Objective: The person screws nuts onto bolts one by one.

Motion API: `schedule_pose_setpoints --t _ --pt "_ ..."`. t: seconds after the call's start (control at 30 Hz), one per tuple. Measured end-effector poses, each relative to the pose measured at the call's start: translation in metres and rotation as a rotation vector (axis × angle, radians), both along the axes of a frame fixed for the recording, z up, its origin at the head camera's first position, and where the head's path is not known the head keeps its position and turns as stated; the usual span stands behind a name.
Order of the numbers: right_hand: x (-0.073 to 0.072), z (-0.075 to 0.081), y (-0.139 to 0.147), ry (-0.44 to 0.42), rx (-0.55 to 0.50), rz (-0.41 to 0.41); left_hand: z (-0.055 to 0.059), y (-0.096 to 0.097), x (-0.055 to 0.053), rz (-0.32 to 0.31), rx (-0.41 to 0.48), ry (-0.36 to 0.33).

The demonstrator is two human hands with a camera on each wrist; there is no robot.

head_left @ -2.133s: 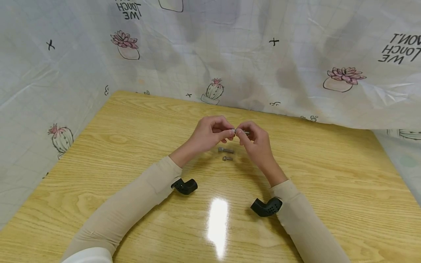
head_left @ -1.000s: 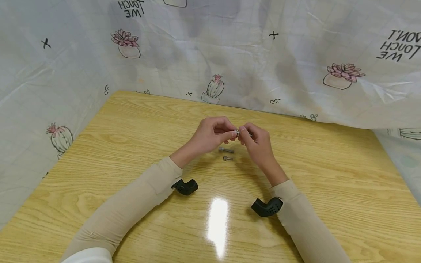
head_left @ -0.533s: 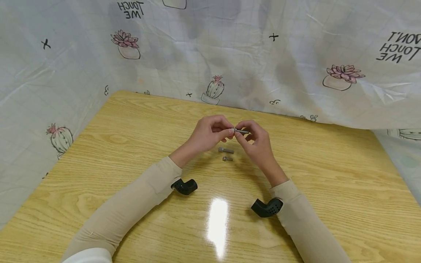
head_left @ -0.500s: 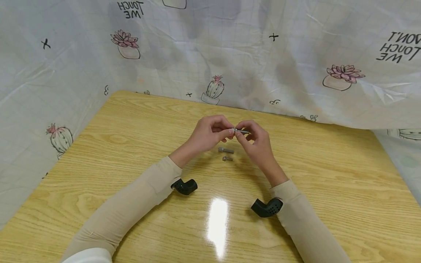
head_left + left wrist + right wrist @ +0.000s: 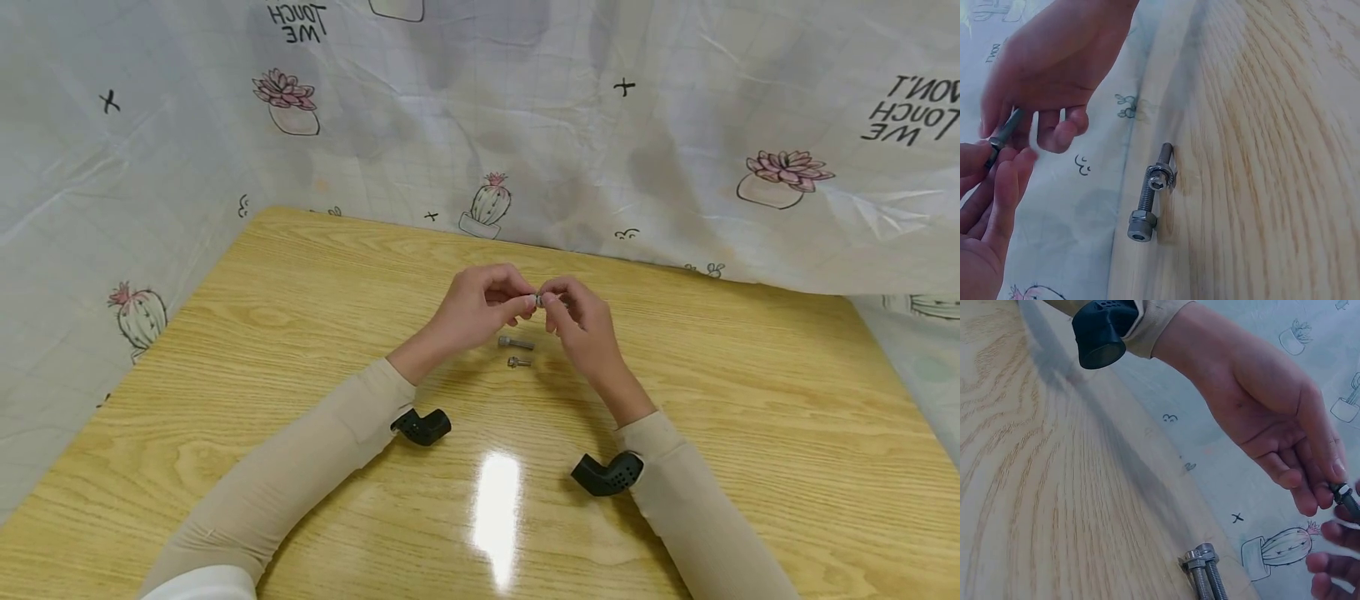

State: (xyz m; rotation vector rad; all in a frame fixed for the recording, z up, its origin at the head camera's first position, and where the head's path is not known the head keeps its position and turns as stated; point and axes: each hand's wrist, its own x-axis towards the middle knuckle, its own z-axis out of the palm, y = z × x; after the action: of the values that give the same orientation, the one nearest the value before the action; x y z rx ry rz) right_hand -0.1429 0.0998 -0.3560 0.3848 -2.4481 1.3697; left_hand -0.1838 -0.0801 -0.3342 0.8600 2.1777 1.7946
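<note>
In the head view my left hand (image 5: 480,307) and right hand (image 5: 585,325) meet fingertip to fingertip above the table. My left thumb and fingers grip the head end of a metal bolt (image 5: 1009,127). Its threaded shank points toward the right hand. A nut (image 5: 1341,490) sits on the bolt close to the left fingertips; my right thumb and forefinger pinch there, largely covering it. Nearer me on the table lie two bolts side by side: a longer socket-head bolt (image 5: 516,342) with a nut by its head, and a shorter bolt (image 5: 519,362) with hardware near its head.
The wooden table (image 5: 360,283) has a glare patch in front. A printed plastic sheet (image 5: 420,125) hangs along the back and left. Black camera mounts (image 5: 423,427) project from both sleeves over the table.
Half a second ago the right thumb and forefinger were spread, baring the shank; now they have come together over it. The left hand keeps its grip. Both loose bolts lie as before.
</note>
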Motion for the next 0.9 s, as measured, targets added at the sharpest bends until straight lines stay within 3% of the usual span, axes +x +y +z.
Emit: schedule_pose_setpoints --t 0.3,0.5,0.67,0.9 --pt "0.000 -0.002 0.001 0.066 -0.023 0.016 -0.001 0.001 -0.002 0.000 0.037 -0.067" --pt "0.001 -0.001 0.001 0.001 -0.042 0.001 -0.001 0.002 0.000 -0.033 0.037 -0.063" --pt "0.009 0.012 -0.006 -0.032 -0.001 -0.023 -0.001 0.001 0.002 -0.051 0.021 -0.049" --pt "0.001 -0.003 0.001 0.062 -0.041 0.021 -0.002 -0.001 0.000 -0.016 0.044 -0.073"
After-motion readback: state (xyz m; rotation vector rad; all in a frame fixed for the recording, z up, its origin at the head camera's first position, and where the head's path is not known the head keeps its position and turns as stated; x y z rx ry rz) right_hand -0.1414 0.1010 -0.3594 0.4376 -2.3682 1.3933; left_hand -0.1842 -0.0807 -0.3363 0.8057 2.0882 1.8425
